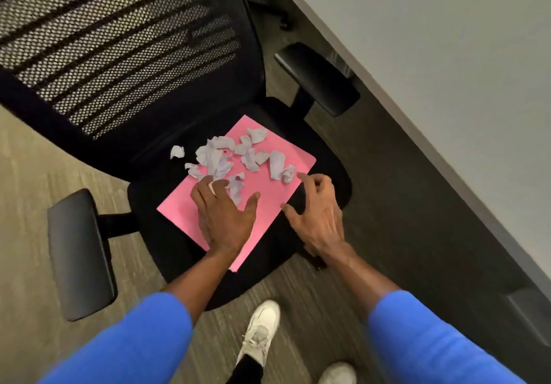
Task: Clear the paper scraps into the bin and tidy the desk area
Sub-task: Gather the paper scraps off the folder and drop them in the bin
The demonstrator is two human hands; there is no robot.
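A pink sheet (268, 193) lies on the black seat of an office chair (167, 252). Several crumpled pale grey paper scraps (253, 157) are scattered over its far half, and one scrap (177, 151) lies off the sheet on the seat. My left hand (223, 216) rests flat on the sheet, fingers spread, its fingertips touching the nearest scraps. Over the sheet's right edge hovers my right hand (319, 213), fingers curled and apart, with nothing in it. No bin is in view.
The chair's mesh backrest (119, 50) rises at the upper left, with armrests at the left (79, 252) and upper right (317, 78). A grey desk surface (447, 64) runs along the right. My white shoes (262, 330) stand on the carpet below the seat.
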